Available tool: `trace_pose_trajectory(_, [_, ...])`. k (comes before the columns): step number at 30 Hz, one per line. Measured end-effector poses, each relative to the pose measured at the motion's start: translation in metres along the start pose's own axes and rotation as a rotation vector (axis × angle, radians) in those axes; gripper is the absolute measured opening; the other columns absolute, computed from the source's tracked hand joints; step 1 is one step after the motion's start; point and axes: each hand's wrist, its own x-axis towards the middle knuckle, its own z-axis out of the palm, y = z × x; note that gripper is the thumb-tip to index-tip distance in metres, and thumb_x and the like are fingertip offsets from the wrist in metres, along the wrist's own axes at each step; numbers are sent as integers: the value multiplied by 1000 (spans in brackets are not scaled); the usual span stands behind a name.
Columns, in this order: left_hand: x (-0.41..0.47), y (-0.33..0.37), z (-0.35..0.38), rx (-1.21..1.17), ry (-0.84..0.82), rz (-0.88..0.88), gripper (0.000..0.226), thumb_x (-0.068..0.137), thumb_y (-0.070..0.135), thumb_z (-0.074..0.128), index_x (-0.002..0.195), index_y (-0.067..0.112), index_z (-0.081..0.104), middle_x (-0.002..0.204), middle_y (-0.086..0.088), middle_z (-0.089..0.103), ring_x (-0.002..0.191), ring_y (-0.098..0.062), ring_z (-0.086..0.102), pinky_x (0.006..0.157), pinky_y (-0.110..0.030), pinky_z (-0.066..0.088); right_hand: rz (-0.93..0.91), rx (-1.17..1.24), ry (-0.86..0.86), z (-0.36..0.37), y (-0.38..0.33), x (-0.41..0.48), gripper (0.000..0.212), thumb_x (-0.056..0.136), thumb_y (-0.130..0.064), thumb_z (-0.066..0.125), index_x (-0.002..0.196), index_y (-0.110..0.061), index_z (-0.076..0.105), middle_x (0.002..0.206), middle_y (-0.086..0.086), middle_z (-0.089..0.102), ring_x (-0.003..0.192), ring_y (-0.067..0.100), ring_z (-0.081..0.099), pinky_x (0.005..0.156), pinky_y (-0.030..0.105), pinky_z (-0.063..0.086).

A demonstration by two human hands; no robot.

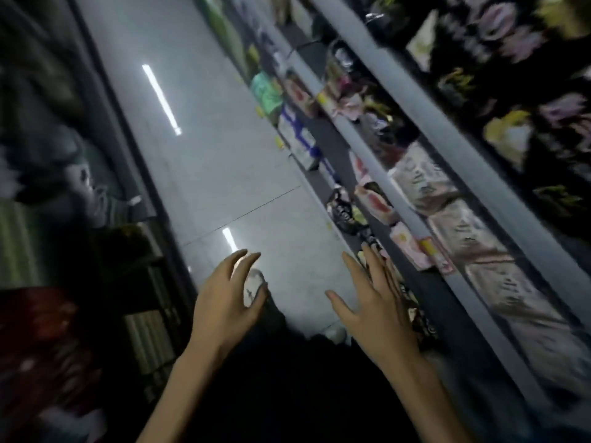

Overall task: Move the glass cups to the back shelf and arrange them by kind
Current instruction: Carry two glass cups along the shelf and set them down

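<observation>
Beyond left hand and right hand, open floor runs toward 11 o'clock; stocked shelves crowd 3 o'clock, dark racks 9 o'clock.

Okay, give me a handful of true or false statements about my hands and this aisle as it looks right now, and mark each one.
1. The left hand and the right hand hold nothing. True.
2. The left hand grips a glass cup. False: it is empty, with its fingers spread.
3. Stocked shelves run along the right side of the view. True.
4. The floor is red carpet. False: it is glossy grey tile with bright light streaks reflected in it.
</observation>
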Motion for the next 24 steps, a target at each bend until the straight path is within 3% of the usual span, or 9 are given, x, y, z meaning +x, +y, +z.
trace_pose_trajectory(4, [26,-64,-33,101,5,-91,62,91,42,68,148,26,49,153,-1,48,134,-26,53,103,-44,51,-88,-83,-99,37,-52,57,77,90,-55,70,154,-21,45,166,14,29,151,31,24,120,53,34])
trace_pose_trajectory(10, [84,-152,-97,113,80,-223,63,93,42,68,149,22,50,151,-6,50,138,-27,50,108,-50,50,-75,-144,-199,72,-131,161,95,88,-69,60,162,-23,24,172,10,7,158,31,12,121,48,28])
trace_pose_trajectory(15, [143,-202,-134,130,74,-236,61,92,41,69,147,21,52,146,-7,53,134,-27,53,105,-47,51,-125,-257,-181,79,-184,240,98,86,-72,60,162,-20,26,169,17,17,156,35,17,124,52,21])
trace_pose_trajectory(19, [206,-235,-158,134,60,-216,59,94,43,66,147,22,51,145,-5,53,134,-27,52,107,-47,48,-135,-302,-212,87,-222,302,98,86,-74,57,162,-22,24,170,14,14,157,34,13,125,53,20])
trace_pose_trajectory(24, [308,-265,-189,162,81,-217,57,94,42,66,145,23,52,143,-5,54,132,-27,53,108,-50,45,-145,-291,-207,102,-268,406,100,81,-75,64,159,-22,30,167,16,25,153,36,27,121,56,30])
